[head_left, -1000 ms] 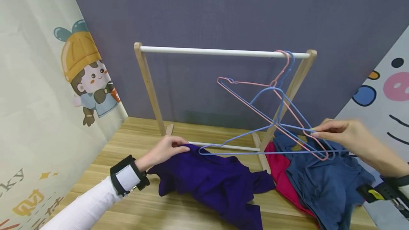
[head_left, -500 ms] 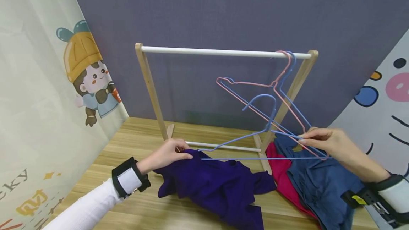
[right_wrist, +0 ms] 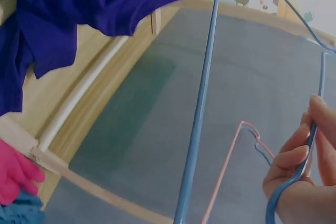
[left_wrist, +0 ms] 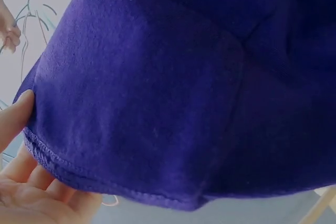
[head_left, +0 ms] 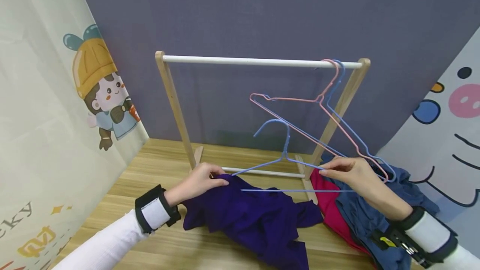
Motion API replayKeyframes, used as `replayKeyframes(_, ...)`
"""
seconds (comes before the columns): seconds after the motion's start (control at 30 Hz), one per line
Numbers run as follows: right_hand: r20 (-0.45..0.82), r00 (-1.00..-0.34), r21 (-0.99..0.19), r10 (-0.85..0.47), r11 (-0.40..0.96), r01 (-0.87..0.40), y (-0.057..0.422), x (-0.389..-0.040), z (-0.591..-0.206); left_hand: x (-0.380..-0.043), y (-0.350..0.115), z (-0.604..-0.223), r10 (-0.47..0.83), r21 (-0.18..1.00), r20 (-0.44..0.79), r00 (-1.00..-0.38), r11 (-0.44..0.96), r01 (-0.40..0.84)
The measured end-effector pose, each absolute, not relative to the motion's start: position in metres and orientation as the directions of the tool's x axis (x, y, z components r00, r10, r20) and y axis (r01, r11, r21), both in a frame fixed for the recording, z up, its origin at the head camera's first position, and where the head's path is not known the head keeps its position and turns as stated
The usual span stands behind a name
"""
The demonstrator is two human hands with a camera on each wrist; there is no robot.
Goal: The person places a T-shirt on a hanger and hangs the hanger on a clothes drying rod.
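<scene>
I face a wooden rack (head_left: 174,103) on the desk (head_left: 135,178), a pink hanger (head_left: 292,99) and a blue hanger (head_left: 343,71) on its white rail (head_left: 240,60). To my right, red cloth (head_left: 330,203) touches grey-blue cloth (head_left: 361,211).

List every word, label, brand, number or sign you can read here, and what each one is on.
"cky": on the pale wall sheet at left, cut off by the picture's edge.
Yellow lettering below it, same sheet: too stylised to read.
Dark marks beside that: too small to read.
No readable text shows on the purple garment or blue hanger.
</scene>
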State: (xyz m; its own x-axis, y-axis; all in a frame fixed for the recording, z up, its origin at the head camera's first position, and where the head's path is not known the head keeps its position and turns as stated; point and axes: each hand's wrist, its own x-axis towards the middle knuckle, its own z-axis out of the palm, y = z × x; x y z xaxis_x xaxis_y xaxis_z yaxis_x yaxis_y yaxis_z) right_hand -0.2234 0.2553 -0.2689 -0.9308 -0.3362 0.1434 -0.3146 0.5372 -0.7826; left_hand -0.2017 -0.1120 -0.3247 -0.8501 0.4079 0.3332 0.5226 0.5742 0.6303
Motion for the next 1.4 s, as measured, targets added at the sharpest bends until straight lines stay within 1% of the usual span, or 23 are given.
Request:
replayKeyframes(0.17,0.158,-0.919,-0.796,-0.361,0.505,-0.335,0.242,-0.223,-0.279,-0.201,-0.109,-0.323,0.417,0.627,0.326,-0.848,0.576,0.524)
replayKeyframes(0.47,0.263,-0.867,-0.778,-0.424,0.438,-0.450,0.212,-0.227,-0.293,-0.201,-0.096,-0.314,0.429,0.642,0.314,-0.847,0.561,0.523)
replayKeyframes(0.77,0.253,-0.871,-0.798,-0.421,0.418,-0.434,0.193,-0.234,-0.305,-0.206,-0.084,-0.307,0.426,0.612,0.363,-0.829,0.562,0.557)
replayKeyframes(0.93,0.249,-0.869,-0.797,-0.428,0.420,-0.434,0.190,-0.239,-0.304,-0.209,-0.080,-0.306,0.372,0.607,0.381,-0.846,0.590,0.533)
replayKeyframes(1.07,0.265,-0.833,-0.754,-0.485,0.434,-0.493,0.194,-0.241,-0.297,-0.212,-0.079,-0.306,0.327,0.625,0.380,-0.865,0.599,0.501)
replayKeyframes(1.3,0.364,-0.752,-0.647,-0.549,0.431,-0.628,0.209,-0.232,-0.277,-0.216,-0.085,-0.305,0.330,0.655,0.399,-0.855,0.550,0.518)
replayKeyframes(1.4,0.338,-0.716,-0.650,-0.611,0.399,-0.647,0.216,-0.225,-0.275,-0.217,-0.088,-0.302,0.325,0.660,0.404,-0.855,0.544,0.519)
